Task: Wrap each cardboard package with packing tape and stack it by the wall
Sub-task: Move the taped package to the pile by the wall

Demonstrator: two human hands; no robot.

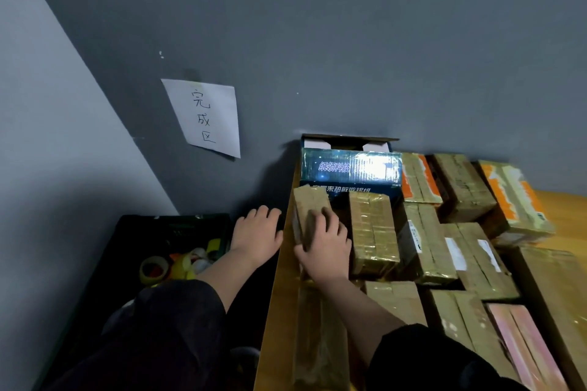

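A tape-wrapped cardboard package (pixel 309 206) stands on edge at the left end of the wooden table (pixel 273 311), in front of a blue box (pixel 349 168) by the grey wall. My right hand (pixel 324 244) grips this package from the near side, fingers over its top face and thumb at its lower left. My left hand (pixel 255 233) hovers off the table's left edge, fingers spread and relaxed, holding nothing. Several more wrapped packages (pixel 373 233) lie packed side by side to the right.
A black crate (pixel 133 232) on the floor at the left holds tape rolls (pixel 154 269). A paper sign (pixel 205 117) is stuck to the wall above it. Orange-marked packages (pixel 514 200) sit at the far right near the wall.
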